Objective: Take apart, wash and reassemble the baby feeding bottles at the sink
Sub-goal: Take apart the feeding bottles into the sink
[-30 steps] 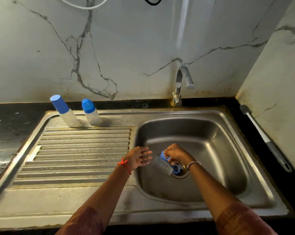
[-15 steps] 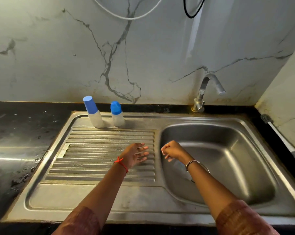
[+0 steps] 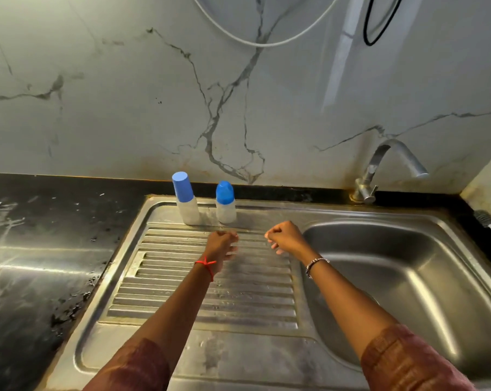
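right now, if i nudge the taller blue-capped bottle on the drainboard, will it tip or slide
Likely tips easily: the taller bottle is narrow and upright, with a long blue cap on top. Probably light: its pale body shows no liquid level. Might slide first: the steel drainboard under it looks smooth and damp.

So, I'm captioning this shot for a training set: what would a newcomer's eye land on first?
First, the two blue caps: the taller bottle and the shorter bottle stand upright side by side at the back of the drainboard, bright against the steel. Next, the left hand and right hand, both curled and apparently empty, hover over the ridges just in front of them.
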